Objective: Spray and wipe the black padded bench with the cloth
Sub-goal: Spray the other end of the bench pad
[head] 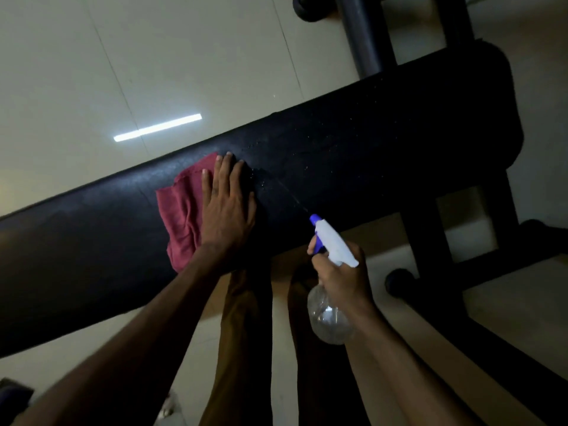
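Observation:
The black padded bench (384, 124) runs diagonally from lower left to upper right. A dark red cloth (181, 210) lies crumpled on its pad. My left hand (227, 207) presses flat on the cloth's right side, fingers spread. My right hand (341, 272) grips a clear spray bottle (330, 321) with a white and blue trigger head (330, 241), its nozzle aimed at the pad. A thin stream leaves the nozzle, and droplets speckle the pad just right of my left hand.
The bench's black metal frame and legs (430, 238) stand at the right, with a rubber foot (399, 282) on the floor. Pale floor tiles (92, 72) carry a bright light reflection. My legs (246, 348) stand close to the bench's near edge.

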